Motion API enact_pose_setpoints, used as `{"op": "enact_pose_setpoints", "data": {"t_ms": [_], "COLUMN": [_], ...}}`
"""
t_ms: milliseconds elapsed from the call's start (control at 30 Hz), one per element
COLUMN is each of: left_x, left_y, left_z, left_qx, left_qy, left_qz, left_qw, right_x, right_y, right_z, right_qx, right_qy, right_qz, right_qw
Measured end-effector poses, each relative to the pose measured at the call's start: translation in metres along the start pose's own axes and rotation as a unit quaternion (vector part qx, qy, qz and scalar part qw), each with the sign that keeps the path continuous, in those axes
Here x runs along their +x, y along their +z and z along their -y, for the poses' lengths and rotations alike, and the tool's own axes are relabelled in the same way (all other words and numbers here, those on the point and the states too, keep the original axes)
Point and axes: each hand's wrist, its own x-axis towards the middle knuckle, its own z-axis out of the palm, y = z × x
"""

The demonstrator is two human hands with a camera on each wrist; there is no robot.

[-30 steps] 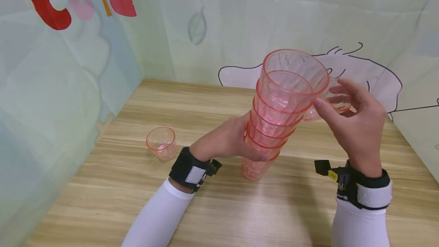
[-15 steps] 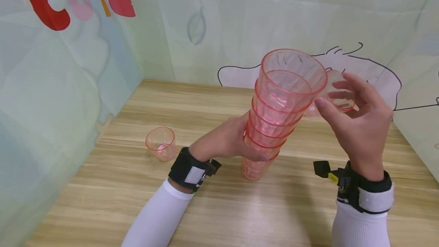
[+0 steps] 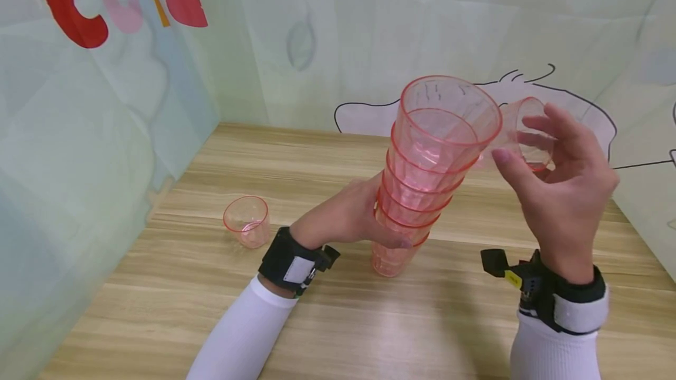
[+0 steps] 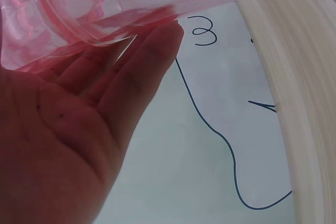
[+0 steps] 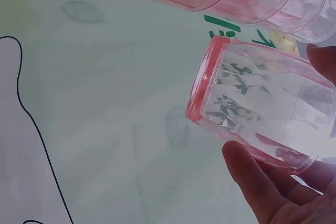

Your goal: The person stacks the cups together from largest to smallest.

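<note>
My left hand (image 3: 351, 213) grips a tall stack of clear pink plastic cups (image 3: 425, 172) low down. The stack leans to the right, its widest mouth facing up. To its right, my right hand (image 3: 573, 198) holds one loose clear pink cup (image 5: 262, 103) between thumb and fingers. That loose cup lies tipped on its side in the air, its red rim facing the fingers in the head view and partly hidden by them. In the left wrist view, the fingers pass beneath the stack's side.
Another clear pink cup (image 3: 247, 221) stands on the wooden table (image 3: 158, 309), left of my left wrist. A printed cloth backdrop (image 3: 264, 46) rises behind the table and along the left side, with coloured letters on it.
My right hand has moved slightly right and up with the loose cup, and the cup has turned further onto its side. The left hand and the stack have hardly moved.
</note>
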Motion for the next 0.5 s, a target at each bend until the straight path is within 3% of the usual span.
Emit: {"op": "enact_pose_setpoints", "data": {"t_ms": [267,500], "left_x": [0.001,0.000], "left_y": [0.000,0.000], "left_z": [0.000,0.001], "left_qx": [0.010,0.009], "left_qy": [0.000,-0.003], "left_qz": [0.001,0.004], "left_qw": [0.9999,0.9999], "right_x": [0.003,0.003], "right_y": [0.004,0.009], "right_z": [0.007,0.014], "right_qx": [0.136,0.195], "right_qy": [-0.012,-0.016], "right_qz": [-0.040,-0.085], "right_qw": [0.990,0.977]}}
